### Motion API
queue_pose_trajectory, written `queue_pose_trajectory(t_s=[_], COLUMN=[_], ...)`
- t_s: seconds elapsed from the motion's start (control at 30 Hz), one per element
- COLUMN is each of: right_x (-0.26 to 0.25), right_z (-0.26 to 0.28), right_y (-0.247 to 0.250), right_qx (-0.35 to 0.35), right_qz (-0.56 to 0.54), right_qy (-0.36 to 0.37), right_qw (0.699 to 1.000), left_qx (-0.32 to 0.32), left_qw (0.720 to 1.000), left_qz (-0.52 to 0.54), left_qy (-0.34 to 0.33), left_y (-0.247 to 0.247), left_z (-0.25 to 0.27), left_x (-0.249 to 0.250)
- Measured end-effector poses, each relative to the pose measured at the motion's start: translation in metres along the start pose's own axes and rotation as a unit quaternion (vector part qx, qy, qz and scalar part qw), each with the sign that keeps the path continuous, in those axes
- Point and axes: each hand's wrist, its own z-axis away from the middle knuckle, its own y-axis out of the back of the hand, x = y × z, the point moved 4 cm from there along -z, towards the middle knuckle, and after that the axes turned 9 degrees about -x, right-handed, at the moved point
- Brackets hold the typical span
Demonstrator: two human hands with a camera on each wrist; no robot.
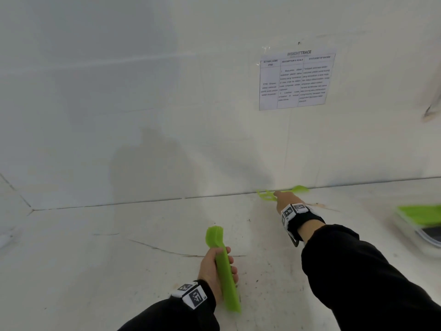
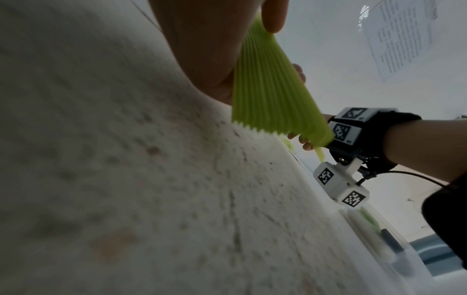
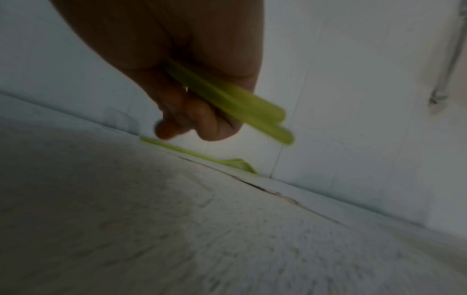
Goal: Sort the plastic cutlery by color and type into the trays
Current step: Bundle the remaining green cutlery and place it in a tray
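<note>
My left hand (image 1: 216, 267) grips a thick stack of lime-green plastic forks (image 1: 222, 263), tines pointing away; the stack's ribbed handles (image 2: 272, 87) fill the left wrist view. My right hand (image 1: 285, 199) reaches to the far edge of the white table, by the wall, and holds green cutlery handles (image 3: 227, 103) in curled fingers. Green forks (image 1: 266, 195) stick out to the hand's left. One green spoon (image 3: 209, 157) lies on the table at the wall seam, its bowl (image 1: 299, 188) to the right of the hand.
A clear tray (image 1: 422, 225) with green cutlery and a dark piece sits at the right edge of the table. A printed sheet (image 1: 294, 78) is taped to the white wall. The speckled table top (image 1: 143, 247) spreads left and centre.
</note>
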Motion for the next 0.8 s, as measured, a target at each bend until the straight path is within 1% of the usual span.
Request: queue_pose_trajectory(t_s=[0.13, 0.27, 0.37, 0.47, 0.67, 0.77, 0.8], right_x=[-0.007, -0.011, -0.010, -0.006, -0.001, -0.003, -0.003], right_z=[-0.016, -0.028, -0.032, -0.032, -0.031, -0.023, -0.021], right_y=[-0.006, -0.012, -0.015, -0.013, -0.014, -0.016, -0.016], right_qx=[-0.026, -0.044, -0.045, -0.026, -0.021, -0.035, -0.027], right_qz=[0.043, 0.047, 0.017, -0.025, -0.039, -0.053, -0.048], right_qy=[0.098, 0.121, 0.106, 0.079, 0.047, 0.031, 0.023], right_qw=[0.994, 0.991, 0.993, 0.996, 0.998, 0.997, 0.998], left_qx=[0.010, 0.017, 0.020, 0.021, 0.017, 0.017, 0.017], left_qw=[1.000, 0.999, 0.999, 0.999, 0.999, 1.000, 1.000], left_qz=[0.019, 0.029, 0.028, 0.028, 0.027, 0.024, 0.021], left_qy=[-0.004, -0.011, -0.011, -0.010, -0.008, -0.011, -0.011], left_y=[-0.014, -0.026, -0.031, -0.035, -0.038, -0.037, -0.037], left_z=[-0.004, -0.007, -0.009, -0.009, -0.008, -0.007, -0.006], left_x=[-0.009, -0.013, -0.017, -0.022, -0.026, -0.026, -0.026])
